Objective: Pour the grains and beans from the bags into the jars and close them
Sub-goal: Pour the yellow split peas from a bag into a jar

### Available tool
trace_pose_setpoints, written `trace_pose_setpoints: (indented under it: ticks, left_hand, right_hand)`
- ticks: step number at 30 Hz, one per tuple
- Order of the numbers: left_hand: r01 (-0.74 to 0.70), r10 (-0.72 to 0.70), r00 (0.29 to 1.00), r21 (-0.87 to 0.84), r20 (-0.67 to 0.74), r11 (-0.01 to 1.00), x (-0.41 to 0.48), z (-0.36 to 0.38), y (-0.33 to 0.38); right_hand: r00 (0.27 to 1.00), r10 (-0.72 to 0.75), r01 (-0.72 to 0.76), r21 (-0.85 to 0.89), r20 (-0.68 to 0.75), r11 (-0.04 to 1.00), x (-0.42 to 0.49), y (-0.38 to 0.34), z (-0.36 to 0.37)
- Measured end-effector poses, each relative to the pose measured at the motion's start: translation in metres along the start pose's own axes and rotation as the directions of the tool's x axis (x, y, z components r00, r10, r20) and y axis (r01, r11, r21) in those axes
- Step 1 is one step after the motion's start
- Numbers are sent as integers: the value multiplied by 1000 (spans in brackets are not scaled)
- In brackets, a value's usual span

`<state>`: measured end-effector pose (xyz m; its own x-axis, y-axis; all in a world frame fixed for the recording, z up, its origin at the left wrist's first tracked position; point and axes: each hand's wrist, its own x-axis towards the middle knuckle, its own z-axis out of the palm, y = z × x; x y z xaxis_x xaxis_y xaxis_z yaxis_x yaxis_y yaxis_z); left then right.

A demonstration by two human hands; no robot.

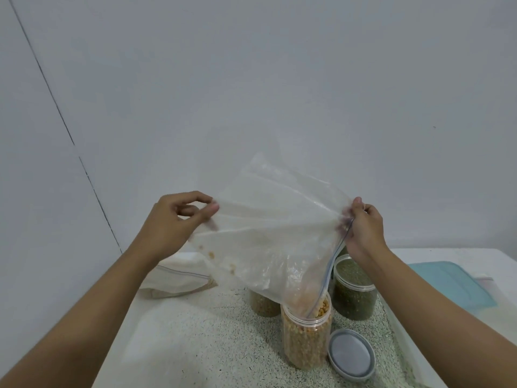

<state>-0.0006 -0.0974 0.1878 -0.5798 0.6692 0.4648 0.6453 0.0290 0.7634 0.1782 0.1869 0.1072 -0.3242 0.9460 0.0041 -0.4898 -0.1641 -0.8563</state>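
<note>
— Where is our see-through plastic zip bag (274, 233) now?

— We hold it up in the air, over the speckled tray (195, 331). Its low corner dips into the tall clear jar of yellow beans (306, 340).

— How do we hold it?

— Our left hand (181, 217) pinches the shut end, up high, with thumb and fingers. Our right hand (363, 228) pinches the top of the zip edge.

— Is the bag empty?

— Nearly, we think. A few loose yellow beans (212, 255) sit in the bag near our left hand.

— How do we get them out well?

— We should lift the left end higher and give small shakes, so the beans roll down. The low corner must stay inside the jar, or beans may jump out. The jar looks very full, so we go slowly.

— Which way does the bag point?

— It slants. Its long side runs from high on the left down to low on the right. The zip mouth faces right and down, and its bottom end sits in the jar's mouth.

— What else is around?

— The round grey lid (351, 355) lies just beside the jar. Behind stand a clear jar of green beans (352, 292) and another jar of brownish beans (263, 303). A white cloth bag (179, 278) lies at the left.
</note>
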Motion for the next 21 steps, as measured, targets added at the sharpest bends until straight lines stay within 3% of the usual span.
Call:
trace_pose_setpoints:
  ticks: [7,14,21]
  left_hand:
    - [-64,56,994,76,92,995,17,-7,25]
    - [-244,227,967,161,120,956,25,3,46]
    - [-286,256,950,167,179,944,27,7,44]
  right_hand:
    - [999,-11,12,60,-31,998,4,0,0]
    - [994,-70,75,53,-85,996,2,-5,3]
    - [990,-81,84,19,-119,996,-4,-8,-1]
